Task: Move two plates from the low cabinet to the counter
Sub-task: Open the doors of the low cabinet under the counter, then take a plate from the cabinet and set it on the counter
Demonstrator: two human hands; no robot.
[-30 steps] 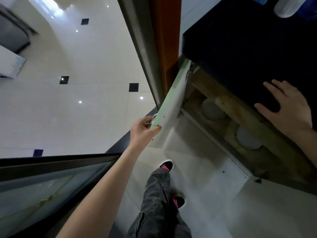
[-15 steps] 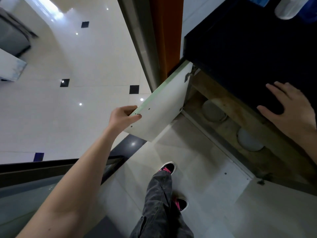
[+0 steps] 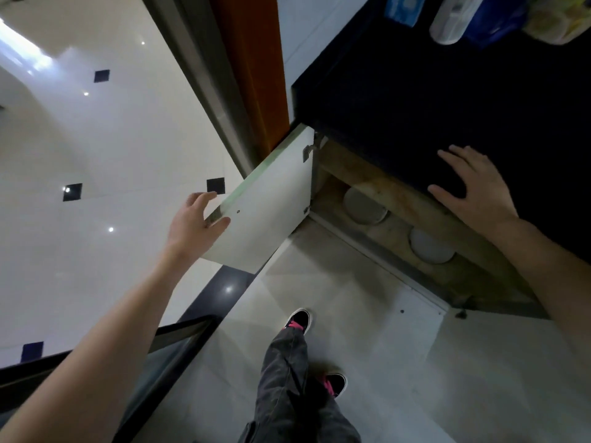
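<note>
Two pale round plates lie inside the low cabinet under the counter, one on the left [image 3: 364, 207] and one on the right [image 3: 431, 247]; the wooden frame hides their far edges. The white cabinet door [image 3: 265, 212] stands swung wide open to the left. My left hand [image 3: 195, 225] holds its outer top corner, thumb on the inner face and fingers curled behind the edge. My right hand [image 3: 473, 190] rests flat, fingers spread, on the front edge of the black counter [image 3: 415, 91], just above the plates.
A blue packet [image 3: 404, 8], a white bottle [image 3: 451, 17] and a bag stand at the back of the counter. An orange-brown door frame [image 3: 252, 65] rises left of the cabinet. A second white door panel [image 3: 399, 330] hangs open below. My legs and shoes [image 3: 299, 321] are on the tiled floor.
My left hand has swung the cabinet door further open to the left, from nearly edge-on to wide open. The right hand has stayed on the counter.
</note>
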